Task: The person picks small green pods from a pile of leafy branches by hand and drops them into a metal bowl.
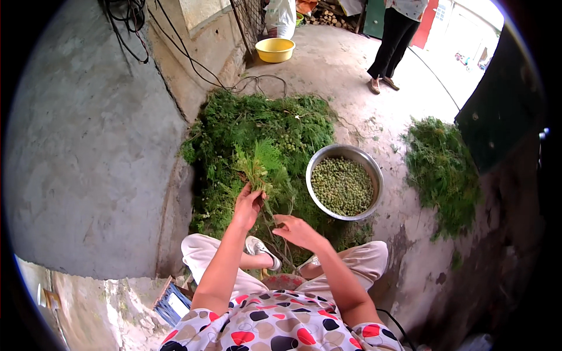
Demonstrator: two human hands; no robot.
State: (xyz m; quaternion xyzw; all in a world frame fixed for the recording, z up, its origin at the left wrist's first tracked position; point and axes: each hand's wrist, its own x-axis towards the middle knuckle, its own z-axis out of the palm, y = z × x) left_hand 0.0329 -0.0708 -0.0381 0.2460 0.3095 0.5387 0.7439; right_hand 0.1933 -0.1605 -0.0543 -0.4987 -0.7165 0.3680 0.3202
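My left hand point(248, 206) is closed round a leafy green conifer sprig point(256, 167), its feathery tips pointing away from me. Thin stems trail from it down between my feet. Just right of those stems is my right hand point(297, 231), fingers slightly bent and apart, with nothing visible in them. Whether its fingertips touch a stem cannot be made out. Beneath and beyond both hands spreads a large heap of cut green branches point(263, 120). A metal basin point(379, 175) to the right of the heap holds many small round green cones or berries point(341, 186).
Another pile of green branches point(442, 175) lies at the right. Beyond the heap are a yellow plastic basin point(275, 50), a white sack point(281, 19) and black cables point(234, 89) along the wall. A person point(398, 41) in black trousers stands at the far right. A grey slab point(93, 152) fills the left.
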